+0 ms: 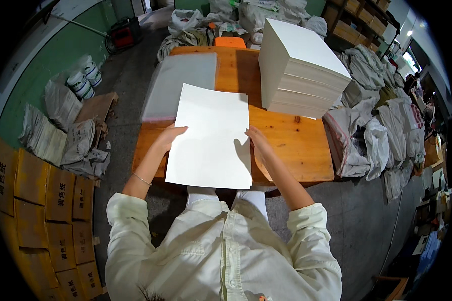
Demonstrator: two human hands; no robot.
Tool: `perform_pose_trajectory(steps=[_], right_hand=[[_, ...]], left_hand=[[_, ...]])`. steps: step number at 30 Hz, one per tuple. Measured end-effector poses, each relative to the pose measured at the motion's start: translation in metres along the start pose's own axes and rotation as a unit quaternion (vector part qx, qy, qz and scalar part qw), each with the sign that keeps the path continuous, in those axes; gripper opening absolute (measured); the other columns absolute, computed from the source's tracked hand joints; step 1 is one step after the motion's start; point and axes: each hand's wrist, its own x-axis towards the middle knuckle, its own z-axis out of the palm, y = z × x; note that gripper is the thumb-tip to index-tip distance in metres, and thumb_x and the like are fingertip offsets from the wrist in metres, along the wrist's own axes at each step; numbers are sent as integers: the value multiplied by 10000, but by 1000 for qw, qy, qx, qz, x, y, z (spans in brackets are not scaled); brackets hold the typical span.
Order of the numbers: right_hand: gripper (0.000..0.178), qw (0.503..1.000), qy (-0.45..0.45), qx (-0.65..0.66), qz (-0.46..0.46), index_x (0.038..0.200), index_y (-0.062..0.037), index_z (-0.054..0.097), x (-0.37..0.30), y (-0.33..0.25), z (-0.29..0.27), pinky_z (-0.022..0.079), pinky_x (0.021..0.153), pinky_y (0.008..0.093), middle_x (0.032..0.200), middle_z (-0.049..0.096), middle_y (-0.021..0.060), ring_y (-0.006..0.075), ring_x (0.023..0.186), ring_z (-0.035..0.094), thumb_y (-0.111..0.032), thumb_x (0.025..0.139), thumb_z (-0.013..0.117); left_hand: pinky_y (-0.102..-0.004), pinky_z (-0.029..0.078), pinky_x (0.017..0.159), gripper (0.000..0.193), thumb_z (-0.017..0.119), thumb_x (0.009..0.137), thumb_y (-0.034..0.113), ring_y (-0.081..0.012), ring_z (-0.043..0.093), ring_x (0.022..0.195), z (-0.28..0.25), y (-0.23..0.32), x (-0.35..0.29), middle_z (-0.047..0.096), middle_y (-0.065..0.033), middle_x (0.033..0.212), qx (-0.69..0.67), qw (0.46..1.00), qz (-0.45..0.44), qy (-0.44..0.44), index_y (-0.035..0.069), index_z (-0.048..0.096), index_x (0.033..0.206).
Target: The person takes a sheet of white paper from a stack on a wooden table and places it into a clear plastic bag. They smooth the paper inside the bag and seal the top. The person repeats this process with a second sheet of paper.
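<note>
Between my two hands is a thin stack of blank white paper sheets (211, 143), held over the near edge of the wooden table. My left hand (173, 135) grips its left edge, the thumb lying on top. At the right edge my right hand (256, 140) closes on the same sheets, its thumb on top and the other fingers partly hidden. Beyond the sheets, at the table's far left, lies a pile of clear plastic sleeves (183, 80). A tall block of white paper (299, 75) stands at the far right of the table.
The wooden table (299, 150) is in front of me. Brown cartons (60, 236) are stacked at the lower left. White sacks (354, 145) crowd the right side, and more bags (266, 20) lie behind an orange stool (230, 42). Buckets (80, 85) stand by the green wall.
</note>
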Motion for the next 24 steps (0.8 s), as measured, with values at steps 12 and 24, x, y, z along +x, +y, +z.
perform_pose_trajectory(steps=[12,24], right_hand=[[519,978,3,-33,-206,1158,15,516,-16,-59,-14,436,808,332,1117,555,117,184,974,524,-323,810,700],[206,923,158,-27,-350,955,31,631,-110,-67,26,445,708,251,843,643,32,114,786,561,-144,850,655]], left_hand=[[-242,459,809,371,560,919,241,-122,575,936,87,49,-105,609,-89,1048,128,897,418,70,6,535,1205],[-267,451,787,268,597,892,157,-116,573,882,112,19,-115,626,-84,1007,91,870,425,232,-30,584,1083]])
